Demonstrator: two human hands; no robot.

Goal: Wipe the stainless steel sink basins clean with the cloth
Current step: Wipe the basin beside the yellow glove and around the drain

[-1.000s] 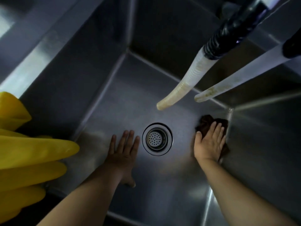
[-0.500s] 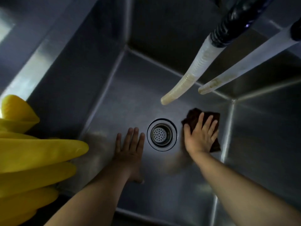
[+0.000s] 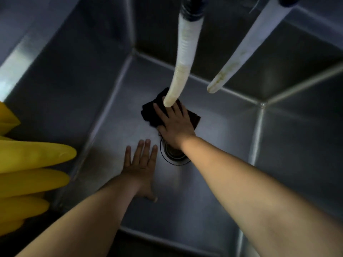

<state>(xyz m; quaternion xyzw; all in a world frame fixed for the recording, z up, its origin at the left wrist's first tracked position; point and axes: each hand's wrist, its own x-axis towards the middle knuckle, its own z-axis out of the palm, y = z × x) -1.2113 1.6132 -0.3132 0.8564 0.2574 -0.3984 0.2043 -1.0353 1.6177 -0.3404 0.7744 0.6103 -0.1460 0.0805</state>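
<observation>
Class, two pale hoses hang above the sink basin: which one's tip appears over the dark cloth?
The left, ribbed hose: its tip overlaps the cloth under the right hand. The smooth right hose ends off to the side.

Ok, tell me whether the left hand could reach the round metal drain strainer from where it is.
Probably yes: the left hand lies flat beside the round metal drain strainer, though the right wrist covers part of it.
</observation>
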